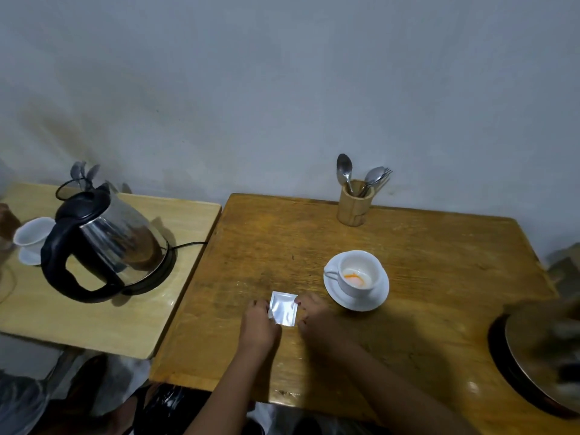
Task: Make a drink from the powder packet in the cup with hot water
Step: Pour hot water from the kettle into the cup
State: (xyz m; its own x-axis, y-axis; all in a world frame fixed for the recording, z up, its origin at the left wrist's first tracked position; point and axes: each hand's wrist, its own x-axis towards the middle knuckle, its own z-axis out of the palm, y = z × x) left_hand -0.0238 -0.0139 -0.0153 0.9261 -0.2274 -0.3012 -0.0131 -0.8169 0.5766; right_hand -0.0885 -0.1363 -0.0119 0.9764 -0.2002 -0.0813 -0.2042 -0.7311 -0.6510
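A silver foil powder packet lies flat on the brown wooden table. My left hand pinches its left edge and my right hand pinches its right edge. Just to the right stands a white cup on a white saucer, with orange and white powder in its bottom. A steel electric kettle with a black handle and lid sits on its base on the lighter side table to the left.
A wooden holder with spoons and a fork stands at the table's back edge by the wall. A second white cup and saucer sit behind the kettle. A round metal lid on a dark cooker fills the right edge.
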